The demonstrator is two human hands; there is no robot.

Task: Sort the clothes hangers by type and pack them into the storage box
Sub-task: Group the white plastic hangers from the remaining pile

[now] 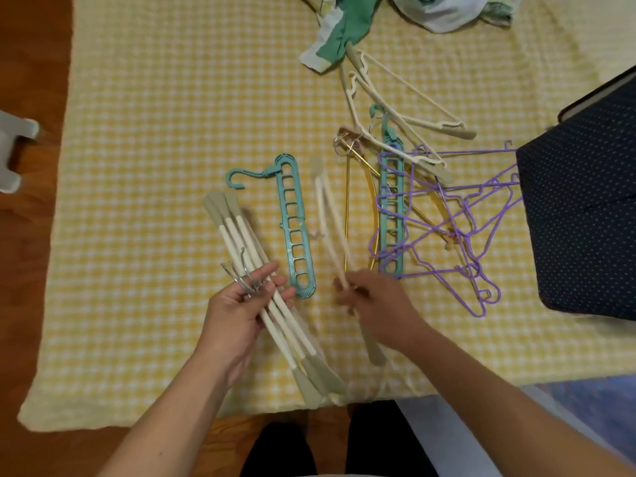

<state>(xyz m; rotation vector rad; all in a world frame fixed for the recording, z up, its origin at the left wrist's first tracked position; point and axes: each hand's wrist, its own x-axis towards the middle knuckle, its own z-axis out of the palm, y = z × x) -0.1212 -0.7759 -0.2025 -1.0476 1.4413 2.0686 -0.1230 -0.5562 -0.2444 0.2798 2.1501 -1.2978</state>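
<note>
L hand [237, 311] is gripping a bundle of cream hangers [261, 287] w/ grey-green tips, fingers curled round the rods & metal hooks, bundle running diagonally over the yellow checked blanket [155, 132]. R hand [373, 306] is pinching one more cream hanger [332, 228], blurred, its far end pointing away from the person. A teal slotted hanger [292, 225] is lying flat btwn the two hands. A 2nd teal one [390, 201] is sitting in the mixed pile to the right, tangled w/ purple wire hangers [464, 235], gold ones [358, 187] & more cream hangers [395, 98]. Dark dotted storage box [585, 218] is sitting at the right edge, just beside the purple wires. Crumpled clothes [361, 22] are lying at the top of the blanket
</note>
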